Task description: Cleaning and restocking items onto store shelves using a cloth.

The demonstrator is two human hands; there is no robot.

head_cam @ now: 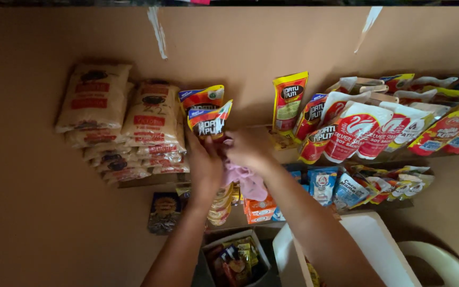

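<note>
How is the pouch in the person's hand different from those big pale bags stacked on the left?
The red and orange pouch is small, glossy and brightly coloured; the pale bags are larger, plump and beige with red labels. The pouch stands upright, gripped by the left hand, while the bags lie stacked on the shelf untouched. The right hand presses a pink cloth beside the pouch. Both are sealed soft packs.

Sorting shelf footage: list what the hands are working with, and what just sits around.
In hand:
left hand on sauce pouch
right hand by pink cloth

Lying about:
stacked sacks
red-and-white pouches
orange boxes
white chair
</note>
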